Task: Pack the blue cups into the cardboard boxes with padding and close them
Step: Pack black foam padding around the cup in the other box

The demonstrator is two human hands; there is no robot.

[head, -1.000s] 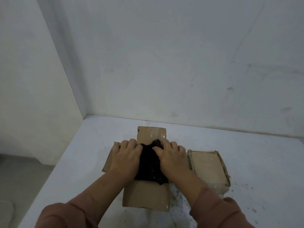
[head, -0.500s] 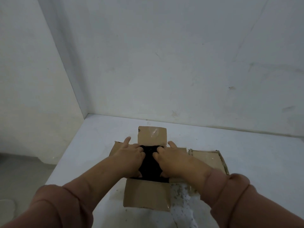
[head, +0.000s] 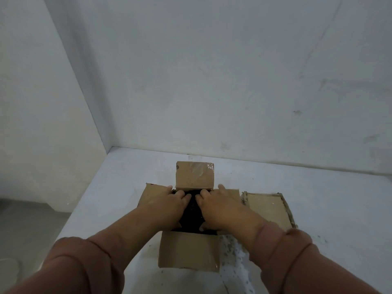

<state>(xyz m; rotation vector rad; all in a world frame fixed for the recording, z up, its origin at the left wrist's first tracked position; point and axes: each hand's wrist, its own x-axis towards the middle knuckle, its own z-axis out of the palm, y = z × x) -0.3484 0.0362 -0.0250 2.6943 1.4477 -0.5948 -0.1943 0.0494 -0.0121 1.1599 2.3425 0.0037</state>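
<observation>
In the middle of the white table (head: 127, 177), an open brown cardboard box (head: 188, 251), flaps folded outward. Inside it, dark crinkled padding (head: 192, 211), filling the opening. Left grip (head: 169, 205) and right grip (head: 220, 209) side by side on that padding, fingers bent, tips sunk into it, thumbs out toward the side flaps; clutching or merely pushing, cannot tell. Just to the right, a second, flatter cardboard box (head: 267, 209), closed.

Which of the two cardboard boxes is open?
The centre box under the left hand and right hand: flaps spread, black padding showing. The right-side box has a shut top.
</observation>
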